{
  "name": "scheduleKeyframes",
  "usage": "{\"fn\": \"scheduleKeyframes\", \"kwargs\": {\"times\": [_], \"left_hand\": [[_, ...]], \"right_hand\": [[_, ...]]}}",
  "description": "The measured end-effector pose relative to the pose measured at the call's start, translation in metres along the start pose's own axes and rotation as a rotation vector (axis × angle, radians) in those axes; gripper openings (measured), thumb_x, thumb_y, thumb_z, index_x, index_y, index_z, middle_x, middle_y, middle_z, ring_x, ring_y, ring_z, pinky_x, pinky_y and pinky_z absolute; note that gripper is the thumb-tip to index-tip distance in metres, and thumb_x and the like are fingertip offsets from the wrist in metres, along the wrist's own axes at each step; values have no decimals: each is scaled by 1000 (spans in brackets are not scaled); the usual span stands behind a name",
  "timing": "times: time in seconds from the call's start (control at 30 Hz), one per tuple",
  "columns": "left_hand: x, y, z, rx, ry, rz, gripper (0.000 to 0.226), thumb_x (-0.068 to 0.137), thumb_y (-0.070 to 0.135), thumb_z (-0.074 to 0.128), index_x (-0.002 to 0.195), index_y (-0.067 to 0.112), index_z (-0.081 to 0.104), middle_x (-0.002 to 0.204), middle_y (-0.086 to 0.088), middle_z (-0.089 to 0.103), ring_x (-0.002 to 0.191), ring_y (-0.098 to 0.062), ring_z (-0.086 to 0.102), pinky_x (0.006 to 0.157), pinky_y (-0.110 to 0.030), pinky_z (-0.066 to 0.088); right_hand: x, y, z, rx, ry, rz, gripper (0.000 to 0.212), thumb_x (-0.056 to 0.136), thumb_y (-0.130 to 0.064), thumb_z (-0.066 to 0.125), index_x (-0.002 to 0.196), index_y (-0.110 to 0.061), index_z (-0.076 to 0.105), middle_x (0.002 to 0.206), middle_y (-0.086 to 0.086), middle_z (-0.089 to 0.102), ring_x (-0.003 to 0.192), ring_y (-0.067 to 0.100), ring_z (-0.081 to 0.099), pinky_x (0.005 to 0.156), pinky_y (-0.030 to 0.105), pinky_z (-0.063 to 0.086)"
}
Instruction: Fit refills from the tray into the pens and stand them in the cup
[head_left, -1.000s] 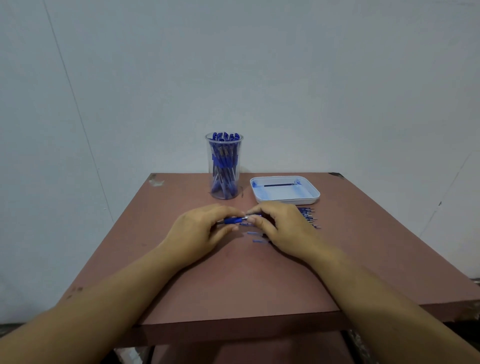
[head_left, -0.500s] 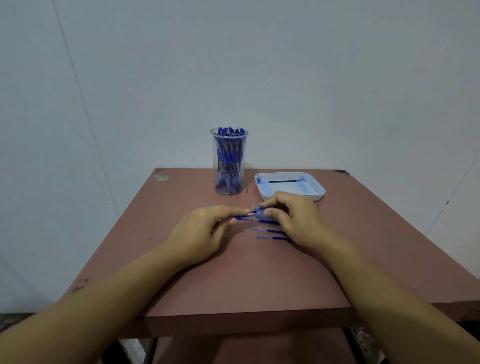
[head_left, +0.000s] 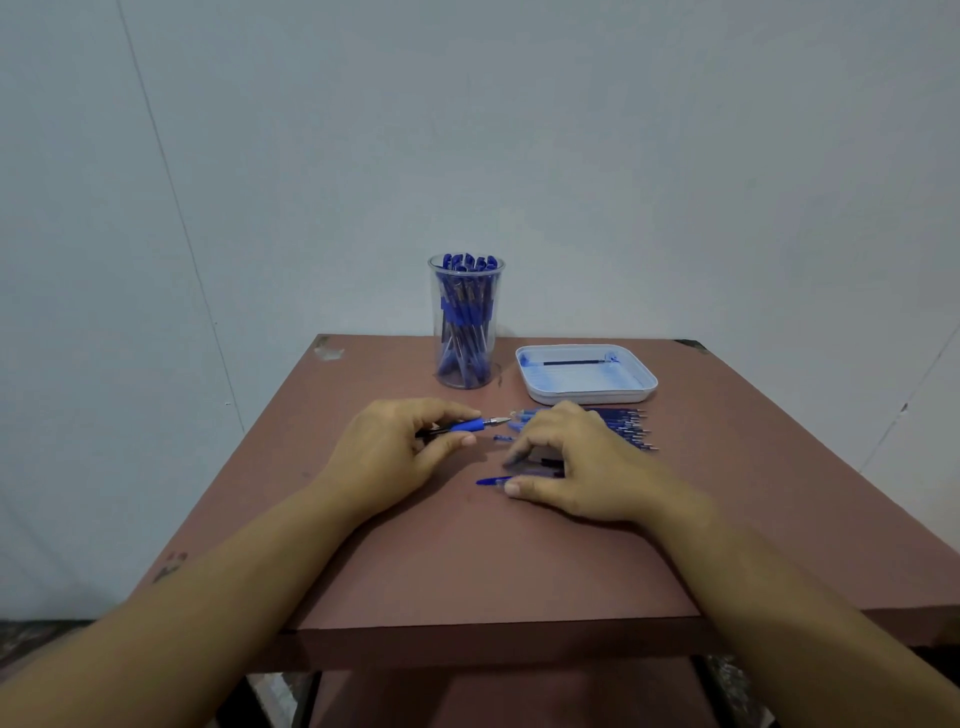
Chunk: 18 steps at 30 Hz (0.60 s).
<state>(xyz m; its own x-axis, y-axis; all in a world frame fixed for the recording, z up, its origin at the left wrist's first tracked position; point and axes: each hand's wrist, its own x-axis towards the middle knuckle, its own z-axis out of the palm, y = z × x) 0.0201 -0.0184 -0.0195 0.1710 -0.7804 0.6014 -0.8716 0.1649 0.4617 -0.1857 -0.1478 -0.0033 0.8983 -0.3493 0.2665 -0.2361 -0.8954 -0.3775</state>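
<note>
My left hand (head_left: 397, 448) grips a blue pen (head_left: 470, 425) with its metal tip pointing right. My right hand (head_left: 576, 465) hovers palm down over pen parts on the table, fingers curved; its thumb touches a blue pen cap (head_left: 492, 481). Whether its fingers hold anything is hidden. A row of pen parts (head_left: 626, 425) lies behind the right hand. A clear cup (head_left: 466, 322) at the back holds several blue pens. The white tray (head_left: 587, 392) to its right holds one dark refill (head_left: 571, 362).
The brown table (head_left: 493, 561) stands against a pale wall. Its front edge runs just below my forearms. A small blue piece (head_left: 501, 438) lies between my hands.
My hands have drawn apart. The left hand keeps the pen, its tip now bare. The right hand has moved toward me and down onto the parts near the cap.
</note>
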Motion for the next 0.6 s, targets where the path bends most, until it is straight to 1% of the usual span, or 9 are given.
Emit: {"fn": "scheduleKeyframes", "kwargs": {"times": [0.07, 0.13, 0.17, 0.2, 0.27, 0.37, 0.47, 0.53, 0.6], "left_hand": [[1, 0, 0, 16, -3, -11, 28, 83, 48, 64, 107, 38, 73, 90, 25, 71, 77, 0, 64, 69, -13, 47], [1, 0, -1, 39, -5, -10, 29, 83, 49, 62, 108, 38, 72, 87, 24, 70, 76, 0, 62, 68, -11, 45], [1, 0, -1, 45, -8, -9, 28, 84, 49, 62, 108, 38, 72, 86, 25, 70, 76, 2, 61, 67, -9, 43], [1, -1, -1, 49, -15, -11, 28, 84, 48, 63, 108, 38, 72, 86, 25, 70, 77, 4, 61, 68, -8, 42], [1, -2, -1, 56, -27, -14, 24, 86, 44, 67, 109, 38, 72, 89, 24, 71, 78, 5, 61, 68, -8, 42], [1, -1, -1, 53, -28, -14, 22, 86, 41, 69, 108, 37, 73, 88, 23, 71, 75, 11, 58, 68, -5, 40], [1, -1, 0, 55, -33, -15, 22, 87, 41, 70, 108, 36, 73, 89, 22, 71, 74, 14, 56, 68, -4, 40], [1, -1, 1, 71, -44, -12, 24, 86, 43, 68, 109, 37, 73, 92, 22, 72, 77, 10, 59, 69, -5, 40], [0, -1, 1, 82, -48, -13, 28, 84, 48, 63, 109, 39, 72, 94, 23, 72, 80, 3, 61, 70, -10, 45]], "right_hand": [[-1, 1, -8, 62, 127, -1, 19, 82, -47, 70, 101, -42, 67, 100, -22, 60, 103, -2, 43, 91, 23, 36], [-3, 9, -18, 103, 213, 38, 15, 83, -42, 69, 96, -47, 66, 98, -20, 62, 102, 2, 48, 89, 24, 40], [-4, 14, -22, 102, 218, 67, 14, 82, -41, 69, 92, -49, 64, 97, -19, 63, 102, 5, 51, 89, 26, 42], [-6, 20, -25, 97, 197, 103, 13, 82, -40, 70, 89, -50, 64, 97, -18, 64, 102, 6, 53, 90, 28, 44], [-10, 26, -31, 91, 117, 173, 16, 81, -36, 76, 83, -48, 66, 95, -17, 66, 102, 2, 53, 90, 28, 45], [-13, 27, -33, 111, 43, 205, 13, 80, -30, 78, 82, -41, 72, 90, -19, 67, 94, -6, 56, 82, 17, 44], [-10, 25, -30, 52, -2, 228, 6, 81, -32, 77, 84, -37, 75, 89, -15, 64, 89, -2, 57, 76, 16, 43], [-8, 25, -29, 20, -15, 242, 3, 82, -34, 76, 85, -35, 76, 88, -13, 62, 88, 1, 56, 76, 20, 45], [-7, 25, -28, 6, -16, 254, 2, 83, -33, 75, 85, -34, 76, 89, -14, 61, 87, 2, 56, 77, 22, 46]]}}
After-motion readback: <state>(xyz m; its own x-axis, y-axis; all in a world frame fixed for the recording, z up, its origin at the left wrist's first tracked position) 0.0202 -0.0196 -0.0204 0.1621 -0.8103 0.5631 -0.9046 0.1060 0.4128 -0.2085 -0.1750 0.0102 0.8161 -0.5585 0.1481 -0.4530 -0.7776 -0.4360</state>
